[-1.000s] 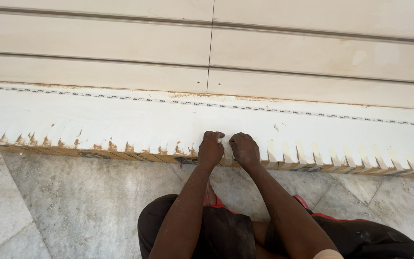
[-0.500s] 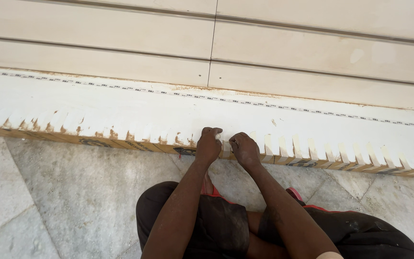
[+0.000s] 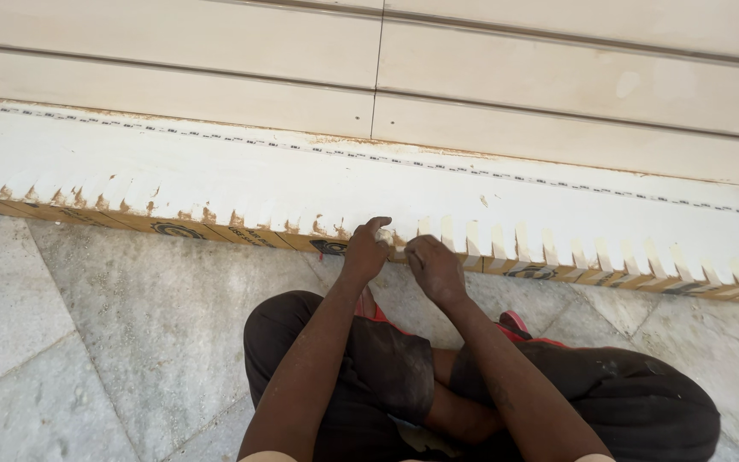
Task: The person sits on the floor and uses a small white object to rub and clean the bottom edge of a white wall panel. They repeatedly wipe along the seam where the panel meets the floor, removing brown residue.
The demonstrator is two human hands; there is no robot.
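Observation:
My left hand (image 3: 363,255) is closed around a small white lump (image 3: 384,233) at the front edge of a white-coated ledge (image 3: 318,184). My right hand (image 3: 434,269) is just to its right, fingers curled, with the fingertips against the row of short white strips (image 3: 558,248) that hang over a brown band (image 3: 215,233) along the ledge's lower edge. What the right fingertips pinch is hidden. Both forearms reach forward over my bent knees in dark trousers (image 3: 387,376).
Grey marble floor slabs (image 3: 130,325) lie under and to the left of me. Behind the ledge rise beige horizontal wall panels (image 3: 558,85) with one vertical joint. A dashed line (image 3: 438,168) runs along the ledge's back. Red footwear (image 3: 515,323) shows by my legs.
Both hands have drawn back a little from the strip edge, and the white lump now shows in the left hand. The view has shifted slightly lower.

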